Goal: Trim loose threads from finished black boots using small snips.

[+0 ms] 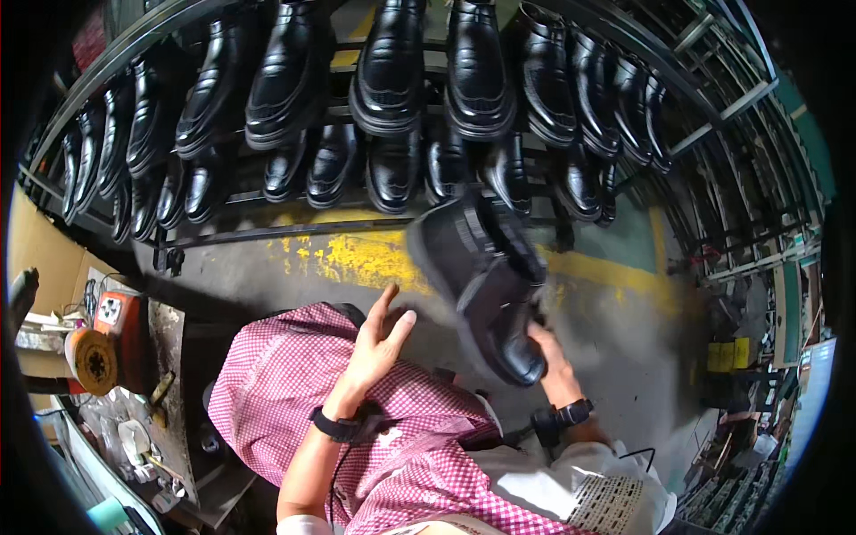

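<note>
In front of my lap, what looks like a pair of black leather ankle boots (499, 308) hangs tilted and partly blurred by motion. My right hand (553, 361) grips the toe end of the nearer boot, and some of its fingers are hidden behind the boot. My left hand (383, 343) is open above my knee, with thumb and fingers apart and nothing in them. A gap separates it from the boots. Beneath the left hand, a pink-and-white checked apron (285, 366) covers my lap. Each wrist wears a black band.
Ahead stands a metal rack (259, 234) with two rows of glossy black shoes (388, 67). At left, a worn workbench (167, 348) bears an orange device (125, 312) and a tan round roll (92, 361). More racks (758, 241) line the right. Worn yellow paint (366, 259) marks the floor.
</note>
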